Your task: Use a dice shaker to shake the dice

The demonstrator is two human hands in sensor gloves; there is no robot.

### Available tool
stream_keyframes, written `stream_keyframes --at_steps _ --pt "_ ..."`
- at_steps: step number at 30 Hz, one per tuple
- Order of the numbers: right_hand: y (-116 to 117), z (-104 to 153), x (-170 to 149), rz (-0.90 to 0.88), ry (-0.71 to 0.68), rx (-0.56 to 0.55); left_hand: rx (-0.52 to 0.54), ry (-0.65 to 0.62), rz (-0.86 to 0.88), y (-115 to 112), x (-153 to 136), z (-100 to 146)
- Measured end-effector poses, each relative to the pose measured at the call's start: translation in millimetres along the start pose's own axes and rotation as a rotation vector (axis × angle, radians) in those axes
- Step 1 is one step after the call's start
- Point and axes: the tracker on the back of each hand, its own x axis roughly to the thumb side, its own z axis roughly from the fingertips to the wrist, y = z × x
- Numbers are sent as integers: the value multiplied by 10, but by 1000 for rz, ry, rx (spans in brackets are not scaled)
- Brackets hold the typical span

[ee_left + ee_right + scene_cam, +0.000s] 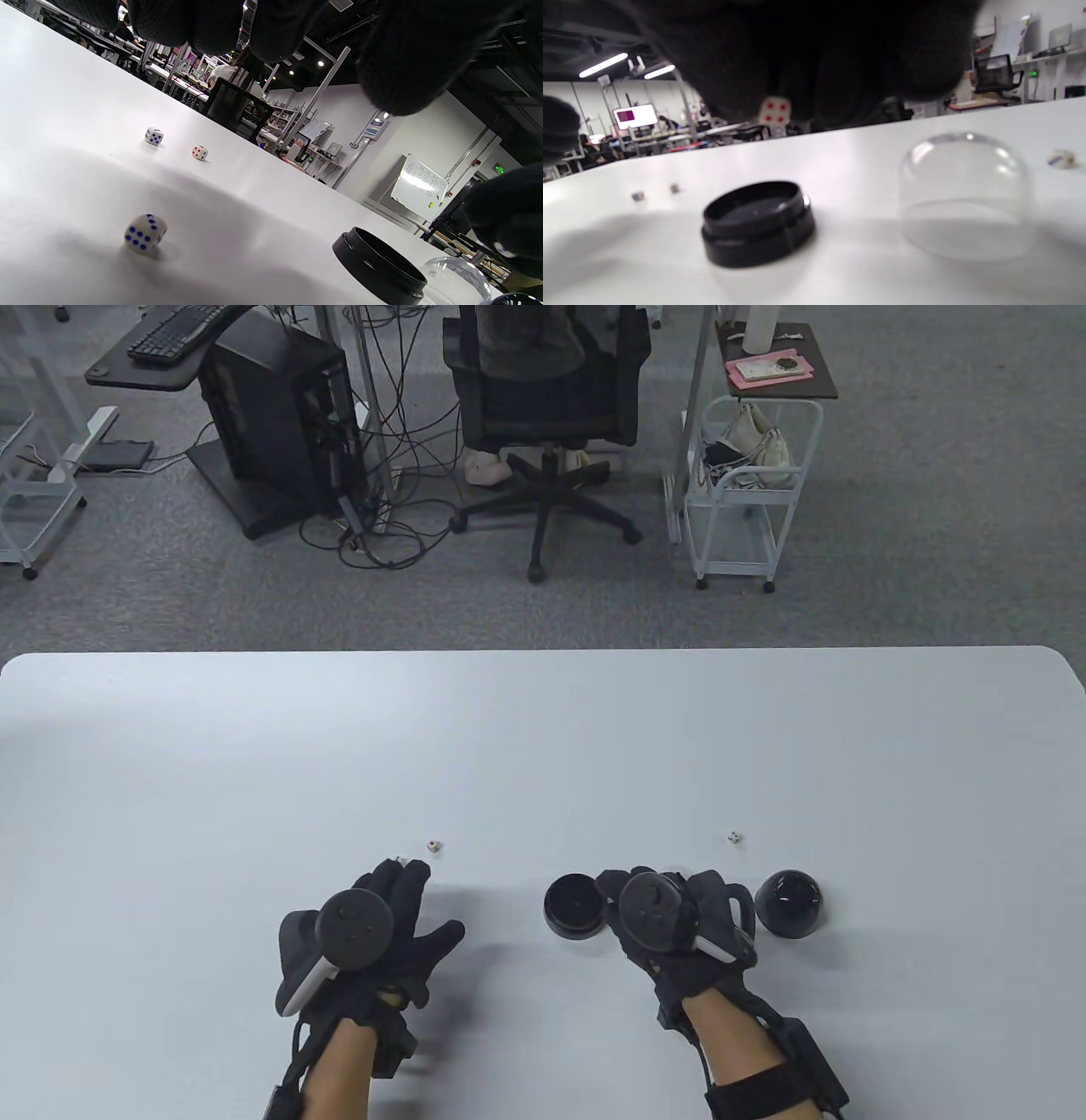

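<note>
The black shaker base (574,905) sits open on the white table (543,746), just left of my right hand (624,891). In the right wrist view the base (758,222) stands beside a clear dome (967,195), and my right fingers (840,84) pinch a white die with red pips (774,112) above them. My left hand (399,891) hovers open, fingers spread. A die with blue pips (145,233) lies under it. Two more dice (154,136) (199,152) lie beyond it. Another die (735,837) lies far right of the base.
A black dome-shaped cup (787,903) stands right of my right hand. A die (433,845) lies just past my left fingertips. The table's far edge (543,649) borders an office floor with a chair (543,407) and a cart (747,483).
</note>
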Motion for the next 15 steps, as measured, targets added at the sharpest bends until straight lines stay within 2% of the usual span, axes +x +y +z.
stream_keyframes --at_steps 7,15 --pt "97 -266 118 14 51 25 -3 25 16 15 -50 4" --pt "406 -443 284 80 57 108 -36 76 15 8 -104 -7"
